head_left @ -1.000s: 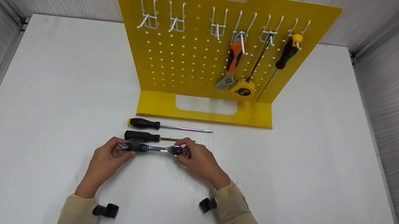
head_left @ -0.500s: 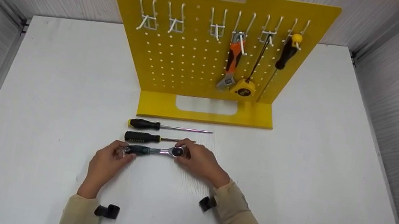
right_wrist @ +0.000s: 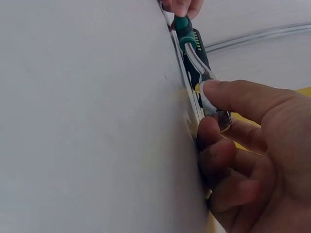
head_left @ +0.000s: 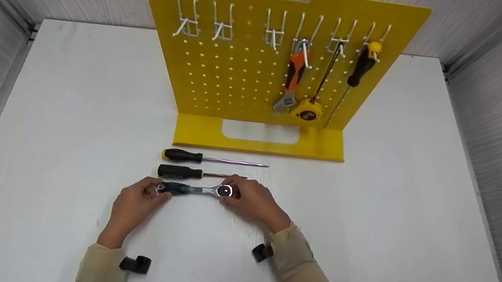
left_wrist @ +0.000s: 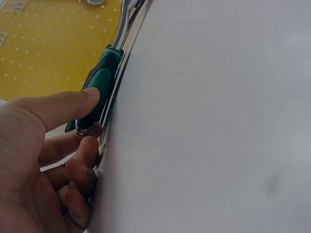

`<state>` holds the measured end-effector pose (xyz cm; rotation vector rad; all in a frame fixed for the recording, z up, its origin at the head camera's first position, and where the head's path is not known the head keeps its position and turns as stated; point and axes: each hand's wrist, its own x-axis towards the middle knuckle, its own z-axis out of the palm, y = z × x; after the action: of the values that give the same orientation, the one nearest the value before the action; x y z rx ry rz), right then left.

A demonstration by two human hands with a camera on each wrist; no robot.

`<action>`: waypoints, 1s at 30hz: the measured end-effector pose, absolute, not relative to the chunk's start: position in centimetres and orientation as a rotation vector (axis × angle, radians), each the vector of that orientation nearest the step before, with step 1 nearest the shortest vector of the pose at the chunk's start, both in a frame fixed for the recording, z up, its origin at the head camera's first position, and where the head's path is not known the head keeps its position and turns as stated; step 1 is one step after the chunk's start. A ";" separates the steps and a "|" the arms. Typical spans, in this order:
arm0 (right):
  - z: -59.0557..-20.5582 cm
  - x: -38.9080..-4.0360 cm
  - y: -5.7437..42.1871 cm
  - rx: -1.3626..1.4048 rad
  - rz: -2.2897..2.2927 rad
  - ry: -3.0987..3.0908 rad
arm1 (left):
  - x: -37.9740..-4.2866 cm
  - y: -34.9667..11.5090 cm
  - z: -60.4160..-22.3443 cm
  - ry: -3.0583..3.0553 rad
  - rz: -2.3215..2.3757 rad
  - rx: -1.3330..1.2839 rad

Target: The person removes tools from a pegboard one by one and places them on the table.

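A ratchet wrench (head_left: 197,190) with a dark green handle and a round chrome head lies crosswise between both hands, low over the white table. My left hand (head_left: 135,203) pinches the handle's end between thumb and fingers; the left wrist view shows the thumb pressed along the green grip (left_wrist: 100,85). At the other end, my right hand (head_left: 256,204) pinches the chrome head (right_wrist: 212,104), thumb on one side and fingers curled beneath. Just beyond the wrench, a screwdriver (head_left: 180,172) with a black handle lies parallel to it, its tip close to the right hand's fingers.
Another screwdriver (head_left: 182,155) with a yellow end cap lies farther back. Behind stands a yellow pegboard (head_left: 226,74) with white hooks. An orange-handled adjustable wrench (head_left: 296,69), a tape measure (head_left: 308,111) and a long screwdriver (head_left: 361,67) hang on its right half.
The ratchet wrench has shifted slightly to the right and turned a little, its round head now facing up more. Both hands keep hold of it; the left hand moved slightly right.
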<state>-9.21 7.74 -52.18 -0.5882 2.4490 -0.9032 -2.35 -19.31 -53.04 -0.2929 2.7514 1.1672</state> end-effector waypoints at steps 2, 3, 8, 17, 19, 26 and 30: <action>-52.2 -9.3 7.8 -0.617 -0.877 2.461 | -2.4 -19.3 -53.0 2.760 1.166 -0.289; -52.2 -9.3 7.8 -0.632 -0.864 2.468 | -2.4 -19.3 -53.0 2.765 1.168 -0.288; -52.2 -9.4 7.9 -0.665 -0.851 2.483 | -2.6 -19.3 -53.0 2.770 1.176 -0.288; -52.2 -9.4 8.0 -0.613 -0.882 2.451 | -2.7 -19.4 -53.0 2.711 1.207 -0.317; -52.3 -9.4 8.1 -0.611 -0.892 2.444 | -2.7 -19.5 -53.0 2.689 1.228 -0.329; -52.3 -9.3 8.7 -0.597 -0.957 2.394 | -2.3 -19.6 -52.9 2.606 1.333 -0.368; -52.4 -9.3 9.2 -0.562 -1.031 2.339 | -1.9 -19.5 -52.6 2.578 1.378 -0.369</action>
<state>-9.34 9.25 -52.38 -0.5619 2.3392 -1.0311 -1.89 -19.54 -52.62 -0.3691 2.5777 1.3783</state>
